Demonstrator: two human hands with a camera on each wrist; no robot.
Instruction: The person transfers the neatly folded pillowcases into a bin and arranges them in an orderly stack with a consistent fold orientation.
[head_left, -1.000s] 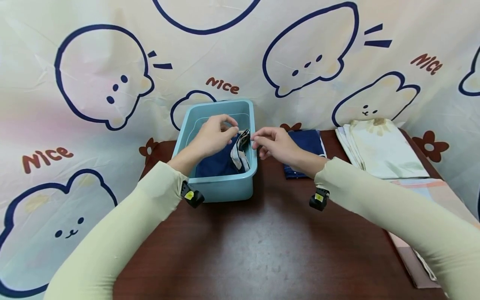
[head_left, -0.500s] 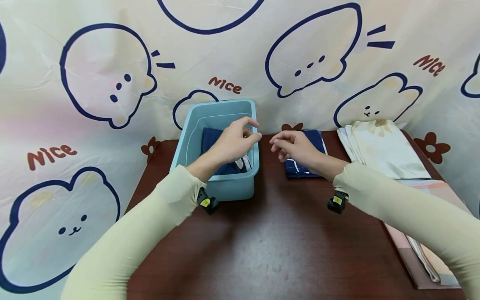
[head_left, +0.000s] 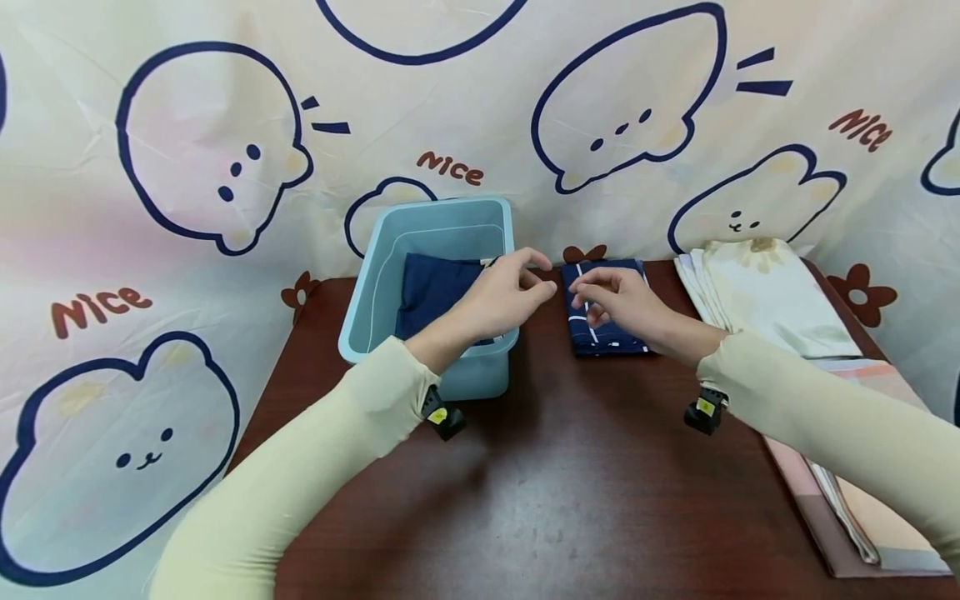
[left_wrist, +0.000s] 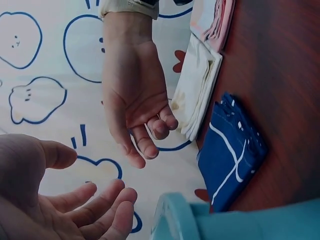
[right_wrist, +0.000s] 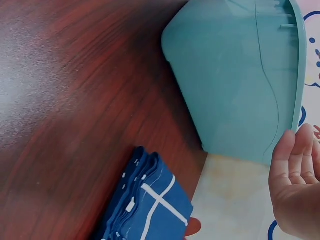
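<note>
In the head view my left hand (head_left: 504, 293), fingers loosely bent and holding nothing, hovers over the right rim of the blue bin (head_left: 471, 353). Dark blue cloth (head_left: 435, 287) lies inside the bin, partly hidden by that hand. My right hand (head_left: 626, 307), also holding nothing, is above the folded navy cloth with white lines (head_left: 580, 327). The left wrist view shows both the left hand (left_wrist: 65, 200) and the right hand (left_wrist: 137, 95) apart from the folded navy cloth (left_wrist: 230, 150). In the right wrist view that cloth (right_wrist: 162, 205) lies on the table near the bin (right_wrist: 230, 80).
A folded white cloth with a flower print (head_left: 780, 300) lies at the back right of the brown table (head_left: 525, 492). Nearer along the right edge is a folded pink and peach cloth (head_left: 825, 517), partly under the right sleeve. A printed curtain (head_left: 450, 108) hangs behind.
Both hands have moved right: the left from over the inside of the bin to its right rim, the right from beside the bin to over the folded navy cloth.
</note>
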